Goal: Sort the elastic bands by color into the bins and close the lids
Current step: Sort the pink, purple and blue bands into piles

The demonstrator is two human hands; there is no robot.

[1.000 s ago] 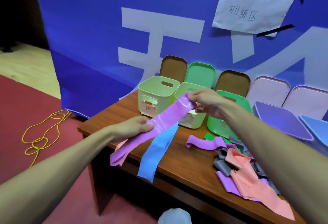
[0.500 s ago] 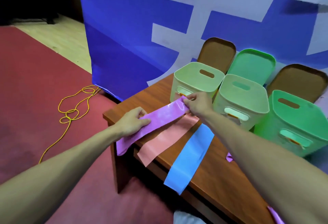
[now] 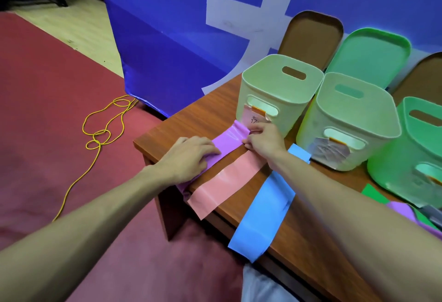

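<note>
Person's view of a wooden table (image 3: 191,119) w/ 3 open bins: a pale green bin (image 3: 277,91), a 2nd pale bin (image 3: 346,119) to its right, a brighter green bin (image 3: 416,148) further right. The pale green bin's front has a pinkish label (image 3: 254,118) w/ dark handwriting, too small to read; the 2nd bin's grey label (image 3: 331,149) is crumpled, unreadable. 3 lids lean behind the pale green bin and to its right: brown lid (image 3: 311,33), green lid (image 3: 370,55), 2nd brown lid (image 3: 423,74). 3 bands lie flat in front of the pale green bin, near ends hanging off the table: purple band (image 3: 229,142) w/ far end touching the bin's base, pink band (image 3: 224,182) just right of it, blue band (image 3: 265,210) right again. L hand (image 3: 189,158) presses the purple band, fingers straight and flat. R hand (image 3: 263,139) pinches its far end by the bin, fingers curled. Blue banner (image 3: 167,38) behind the bin shows big white strokes, no whole word visible.
</note>
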